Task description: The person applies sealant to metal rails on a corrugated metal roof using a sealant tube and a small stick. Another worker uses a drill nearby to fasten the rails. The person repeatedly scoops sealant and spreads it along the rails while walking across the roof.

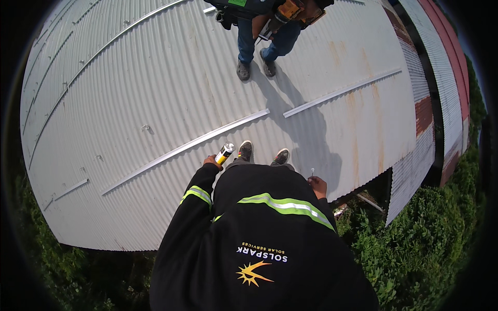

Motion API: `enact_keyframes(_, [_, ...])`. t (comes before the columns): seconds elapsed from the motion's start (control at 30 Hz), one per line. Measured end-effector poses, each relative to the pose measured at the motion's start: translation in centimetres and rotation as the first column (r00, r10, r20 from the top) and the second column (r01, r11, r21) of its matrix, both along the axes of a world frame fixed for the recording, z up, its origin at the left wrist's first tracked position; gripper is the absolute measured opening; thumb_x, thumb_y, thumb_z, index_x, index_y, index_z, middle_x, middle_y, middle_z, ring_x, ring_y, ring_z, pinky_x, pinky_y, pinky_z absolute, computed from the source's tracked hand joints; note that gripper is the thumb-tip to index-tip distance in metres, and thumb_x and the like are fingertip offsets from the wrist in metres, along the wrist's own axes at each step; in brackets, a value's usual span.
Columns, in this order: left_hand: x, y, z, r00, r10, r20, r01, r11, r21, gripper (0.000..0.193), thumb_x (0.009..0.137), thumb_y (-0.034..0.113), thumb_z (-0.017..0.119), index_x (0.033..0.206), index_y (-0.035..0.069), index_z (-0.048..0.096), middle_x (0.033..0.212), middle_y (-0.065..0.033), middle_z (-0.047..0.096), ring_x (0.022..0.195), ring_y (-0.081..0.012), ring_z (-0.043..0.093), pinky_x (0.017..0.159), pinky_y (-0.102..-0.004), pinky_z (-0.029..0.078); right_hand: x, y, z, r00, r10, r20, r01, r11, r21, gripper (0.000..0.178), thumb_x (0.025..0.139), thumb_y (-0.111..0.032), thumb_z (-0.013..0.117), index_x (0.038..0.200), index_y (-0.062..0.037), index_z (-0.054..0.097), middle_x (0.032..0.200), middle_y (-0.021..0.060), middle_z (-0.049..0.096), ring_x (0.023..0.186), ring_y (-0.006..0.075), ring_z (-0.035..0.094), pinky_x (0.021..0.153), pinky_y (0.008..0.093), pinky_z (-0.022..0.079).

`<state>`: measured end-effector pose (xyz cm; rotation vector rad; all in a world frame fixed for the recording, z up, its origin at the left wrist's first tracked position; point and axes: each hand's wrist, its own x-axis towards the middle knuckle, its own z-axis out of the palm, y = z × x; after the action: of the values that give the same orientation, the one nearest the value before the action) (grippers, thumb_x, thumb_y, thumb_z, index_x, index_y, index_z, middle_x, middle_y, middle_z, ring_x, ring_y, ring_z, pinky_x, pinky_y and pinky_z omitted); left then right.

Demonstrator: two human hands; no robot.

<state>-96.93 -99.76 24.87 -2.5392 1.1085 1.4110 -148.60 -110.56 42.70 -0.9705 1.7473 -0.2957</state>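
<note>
My left hand (211, 161) is closed round a white, yellow and black can (224, 153) with a pale top, held out beside my left shoe. On the other side of my body, my right hand (317, 185) is low, with its fingers closed. A tiny pale piece (312, 171) shows at the fingertips, too small to name. Under me is a corrugated metal roof (171, 93). A long metal rail (192, 144) lies across the ridges just ahead of my shoes (245, 150).
A co-worker in blue trousers (282, 41) stands ahead, with an orange and black power drill (284, 13) at the hands. Another rail (342, 93) lies to the right, and small brackets (147, 128) to the left. The roof edge (363, 185) drops to green bushes (415, 238).
</note>
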Motion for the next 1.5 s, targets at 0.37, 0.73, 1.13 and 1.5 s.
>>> enact_keyframes(0.37, [-1.7, -4.0, 12.9, 0.996, 0.008, -0.093, -0.054, 0.860, -0.508, 0.050, 0.066, 0.020, 0.085, 0.110, 0.005, 0.068, 0.095, -0.0216, 0.076, 0.094, -0.0435, 0.074, 0.084, -0.0468, 0.060, 13.6, -7.2, 16.8, 0.864, 0.352, 0.361, -0.194, 0.892, -0.407, 0.020, 0.106, -0.011, 0.064, 0.114, 0.0052, 0.073, 0.089, 0.0074, 0.071, 0.072, 0.0114, 0.064, 0.068, 0.0267, 0.052])
enact_keyframes(0.73, [-8.2, -9.8, 32.7, 0.983, -0.178, -0.045, 0.035, 0.425, -0.905, 0.029, 0.069, 0.009, 0.080, 0.094, 0.003, 0.067, 0.089, -0.0154, 0.069, 0.083, -0.0409, 0.066, 0.076, -0.0473, 0.052, 18.8, -7.9, 29.3, 0.677, 0.682, 0.277, -0.366, 0.638, -0.677, 0.016, 0.102, -0.006, 0.061, 0.094, 0.0057, 0.068, 0.093, 0.0143, 0.070, 0.081, 0.0203, 0.066, 0.073, 0.0334, 0.051])
enact_keyframes(1.13, [-9.8, -9.0, 37.1, 0.987, -0.151, -0.060, 0.004, 0.396, -0.918, 0.035, 0.066, 0.010, 0.082, 0.096, 0.000, 0.066, 0.089, -0.0168, 0.068, 0.084, -0.0406, 0.066, 0.076, -0.0463, 0.053, 18.3, -7.9, 32.6, 0.658, 0.698, 0.285, -0.367, 0.627, -0.687, 0.012, 0.092, -0.003, 0.061, 0.082, 0.0021, 0.062, 0.120, 0.0256, 0.075, 0.080, 0.0172, 0.065, 0.070, 0.0328, 0.046])
enact_keyframes(1.5, [-8.8, -8.6, 39.0, 0.975, -0.211, 0.075, 0.145, 0.341, -0.929, 0.030, 0.064, 0.010, 0.076, 0.092, 0.003, 0.066, 0.086, -0.0126, 0.064, 0.079, -0.0359, 0.062, 0.072, -0.0445, 0.049, 18.4, -9.1, 33.5, 0.631, 0.730, 0.262, -0.454, 0.621, -0.639, 0.012, 0.087, -0.001, 0.065, 0.076, 0.0008, 0.062, 0.111, 0.0196, 0.079, 0.068, 0.0148, 0.057, 0.064, 0.0316, 0.045])
